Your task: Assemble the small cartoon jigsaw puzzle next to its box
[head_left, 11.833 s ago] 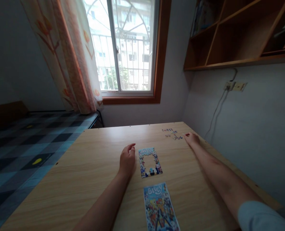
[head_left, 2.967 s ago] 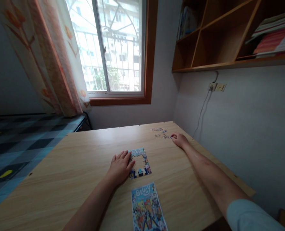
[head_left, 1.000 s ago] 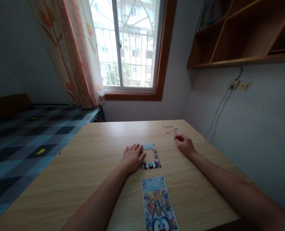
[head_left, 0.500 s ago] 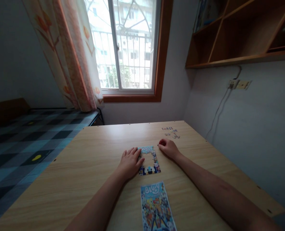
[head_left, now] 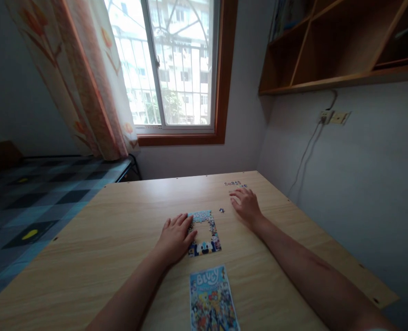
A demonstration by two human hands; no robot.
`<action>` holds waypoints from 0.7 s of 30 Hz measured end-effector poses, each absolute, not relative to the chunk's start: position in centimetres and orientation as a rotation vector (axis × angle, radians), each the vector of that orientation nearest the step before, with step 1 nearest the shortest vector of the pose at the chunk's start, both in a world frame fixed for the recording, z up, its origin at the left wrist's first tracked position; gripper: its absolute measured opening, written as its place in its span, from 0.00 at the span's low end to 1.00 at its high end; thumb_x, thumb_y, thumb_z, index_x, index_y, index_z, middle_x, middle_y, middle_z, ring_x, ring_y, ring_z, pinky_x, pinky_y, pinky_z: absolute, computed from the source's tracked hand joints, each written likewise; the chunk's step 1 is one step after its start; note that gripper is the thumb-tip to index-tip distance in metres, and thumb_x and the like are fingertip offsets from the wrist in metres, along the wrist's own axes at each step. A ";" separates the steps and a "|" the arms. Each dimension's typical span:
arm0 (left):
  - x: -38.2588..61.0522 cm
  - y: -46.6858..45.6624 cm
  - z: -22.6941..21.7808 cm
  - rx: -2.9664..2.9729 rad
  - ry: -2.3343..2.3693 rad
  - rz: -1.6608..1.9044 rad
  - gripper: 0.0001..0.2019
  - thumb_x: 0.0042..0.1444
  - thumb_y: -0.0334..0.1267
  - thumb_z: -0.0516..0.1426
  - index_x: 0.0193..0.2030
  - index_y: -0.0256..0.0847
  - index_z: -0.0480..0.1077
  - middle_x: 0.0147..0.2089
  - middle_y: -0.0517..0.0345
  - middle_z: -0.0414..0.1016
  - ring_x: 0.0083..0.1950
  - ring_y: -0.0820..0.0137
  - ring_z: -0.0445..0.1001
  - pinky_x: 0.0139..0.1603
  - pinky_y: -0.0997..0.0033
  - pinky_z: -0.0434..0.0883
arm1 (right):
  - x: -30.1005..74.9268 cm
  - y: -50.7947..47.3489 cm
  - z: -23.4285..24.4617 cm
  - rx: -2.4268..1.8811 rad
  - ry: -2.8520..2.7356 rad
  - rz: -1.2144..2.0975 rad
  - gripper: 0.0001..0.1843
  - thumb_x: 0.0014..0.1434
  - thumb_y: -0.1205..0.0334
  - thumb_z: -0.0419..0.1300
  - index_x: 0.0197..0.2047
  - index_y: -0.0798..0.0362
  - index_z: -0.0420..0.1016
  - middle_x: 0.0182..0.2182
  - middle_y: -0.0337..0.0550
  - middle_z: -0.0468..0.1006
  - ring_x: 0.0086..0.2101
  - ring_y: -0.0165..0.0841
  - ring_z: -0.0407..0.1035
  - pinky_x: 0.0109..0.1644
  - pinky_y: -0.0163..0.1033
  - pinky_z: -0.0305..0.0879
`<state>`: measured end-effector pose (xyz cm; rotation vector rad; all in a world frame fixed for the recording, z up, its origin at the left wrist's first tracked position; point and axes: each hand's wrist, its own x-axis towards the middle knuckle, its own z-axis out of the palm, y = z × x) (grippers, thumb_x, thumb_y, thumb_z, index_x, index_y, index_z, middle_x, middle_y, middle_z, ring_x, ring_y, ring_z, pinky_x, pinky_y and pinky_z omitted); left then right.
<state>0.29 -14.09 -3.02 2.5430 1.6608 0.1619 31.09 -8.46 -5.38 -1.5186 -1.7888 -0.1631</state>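
A small, partly built jigsaw puzzle (head_left: 204, 233) with a bare middle lies on the wooden table (head_left: 121, 230). My left hand (head_left: 175, 236) rests flat on the table, fingers spread, touching the puzzle's left edge. My right hand (head_left: 245, 204) reaches toward the far right, fingers out and empty, just short of several loose pieces (head_left: 234, 184). One single piece (head_left: 221, 210) lies alone between the puzzle and my right hand. A printed Bluey picture card (head_left: 212, 299) lies near the table's front edge.
A window (head_left: 176, 64) with a patterned curtain (head_left: 76, 78) is behind the table. Wooden shelves (head_left: 328, 41) hang on the right wall above a socket and cable (head_left: 324, 117). A bed with a checked cover (head_left: 27, 202) stands at the left.
My right hand brought a piece from the loose pile to the puzzle's right, let it go on the table, and moved back toward the pile. My left hand stayed on the puzzle.
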 end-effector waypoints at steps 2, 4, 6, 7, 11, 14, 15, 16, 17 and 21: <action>0.3 -14.0 -3.2 2.545 1.661 0.176 0.29 0.68 0.49 0.46 0.72 0.42 0.59 0.75 0.48 0.56 0.76 0.56 0.53 0.74 0.43 0.50 | 33.6 -7.2 -6.0 -1.586 -1.588 -0.115 0.13 0.59 0.61 0.59 0.45 0.48 0.82 0.53 0.50 0.77 0.55 0.46 0.66 0.63 0.50 0.57; 0.3 -13.9 -3.3 2.548 1.662 0.191 0.29 0.68 0.49 0.46 0.72 0.43 0.59 0.75 0.48 0.56 0.76 0.56 0.53 0.74 0.44 0.50 | 35.9 -5.9 -7.0 -1.648 -1.305 0.073 0.15 0.55 0.62 0.59 0.44 0.50 0.82 0.50 0.49 0.79 0.54 0.44 0.68 0.62 0.46 0.59; 0.3 -13.9 -3.4 2.551 1.661 0.193 0.29 0.68 0.50 0.46 0.72 0.43 0.59 0.75 0.48 0.56 0.76 0.56 0.53 0.74 0.44 0.50 | 37.5 -4.9 -7.9 -1.711 -1.162 0.125 0.18 0.54 0.63 0.56 0.46 0.53 0.81 0.48 0.51 0.81 0.50 0.45 0.71 0.57 0.46 0.65; 0.3 -13.9 -3.3 2.553 1.661 0.190 0.29 0.68 0.50 0.45 0.72 0.43 0.59 0.75 0.47 0.56 0.76 0.56 0.53 0.74 0.44 0.50 | 38.0 -4.5 -8.3 -1.728 -1.112 0.144 0.20 0.54 0.62 0.55 0.47 0.54 0.81 0.47 0.51 0.81 0.48 0.44 0.73 0.54 0.45 0.67; 0.4 -14.0 -3.1 2.551 1.659 0.174 0.29 0.68 0.49 0.46 0.72 0.42 0.59 0.75 0.47 0.56 0.76 0.56 0.53 0.74 0.44 0.49 | 38.5 -3.5 -9.1 -1.754 -1.039 0.192 0.21 0.51 0.60 0.55 0.46 0.51 0.81 0.44 0.48 0.83 0.43 0.43 0.75 0.46 0.41 0.70; 0.4 -14.1 -2.9 2.548 1.660 0.172 0.29 0.67 0.49 0.48 0.72 0.42 0.59 0.75 0.47 0.55 0.76 0.56 0.53 0.74 0.44 0.49 | 38.7 -2.8 -9.2 -1.742 -1.050 0.223 0.20 0.50 0.58 0.56 0.44 0.50 0.82 0.41 0.46 0.84 0.40 0.41 0.76 0.43 0.39 0.70; 0.4 -14.1 -3.0 2.548 1.661 0.175 0.29 0.67 0.49 0.48 0.72 0.42 0.59 0.75 0.46 0.55 0.76 0.56 0.53 0.74 0.44 0.49 | 38.8 -2.5 -9.2 -1.736 -1.058 0.230 0.20 0.50 0.58 0.56 0.44 0.50 0.83 0.41 0.45 0.84 0.40 0.41 0.76 0.43 0.39 0.70; 0.4 -14.1 -3.0 2.547 1.660 0.181 0.29 0.67 0.49 0.48 0.72 0.41 0.59 0.75 0.46 0.56 0.76 0.55 0.53 0.74 0.44 0.49 | 39.0 -2.2 -9.2 -1.731 -1.067 0.234 0.20 0.50 0.58 0.56 0.43 0.50 0.83 0.40 0.45 0.84 0.40 0.41 0.77 0.43 0.39 0.70; 0.4 -14.0 -3.1 2.546 1.658 0.189 0.29 0.67 0.49 0.48 0.72 0.41 0.59 0.75 0.46 0.56 0.76 0.55 0.53 0.74 0.43 0.49 | 39.3 -1.8 -9.2 -1.729 -1.074 0.237 0.20 0.50 0.57 0.56 0.44 0.49 0.83 0.40 0.45 0.84 0.41 0.41 0.77 0.44 0.38 0.70; 0.3 -14.0 -3.4 2.547 1.645 0.226 0.29 0.67 0.49 0.48 0.72 0.41 0.60 0.75 0.47 0.57 0.75 0.55 0.54 0.74 0.43 0.49 | 40.5 0.2 -9.4 -1.731 -1.111 0.249 0.20 0.51 0.56 0.57 0.43 0.49 0.84 0.41 0.45 0.85 0.42 0.40 0.77 0.45 0.38 0.71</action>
